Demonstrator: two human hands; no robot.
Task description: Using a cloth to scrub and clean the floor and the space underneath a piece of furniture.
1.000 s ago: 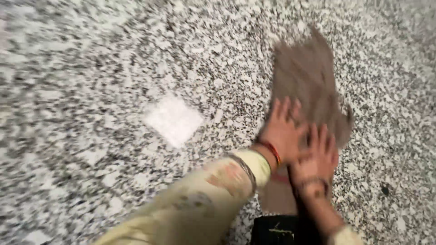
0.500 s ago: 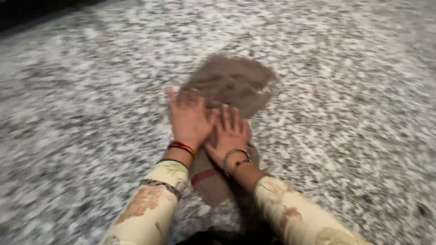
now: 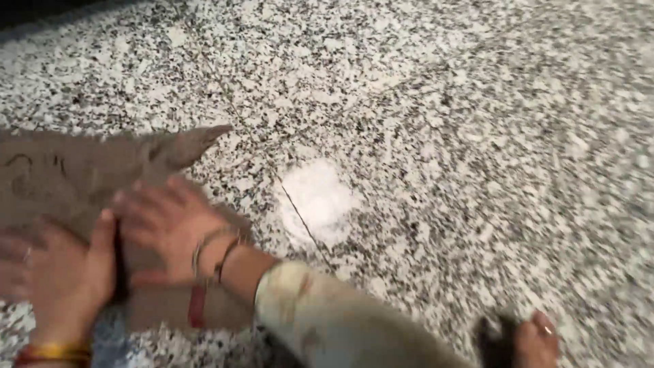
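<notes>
Head view: both hands, left and right, lie open and flat on the brown cloth at 9 o'clock, pinning it to the speckled floor.

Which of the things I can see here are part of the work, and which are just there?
In use:
- flat brown cloth with a red stripe
- left hand, pressed flat on it
- right hand, pressed flat on it

Just there:
- speckled black-and-white stone floor
- bright white patch on the floor
- bare foot at the bottom edge
</notes>
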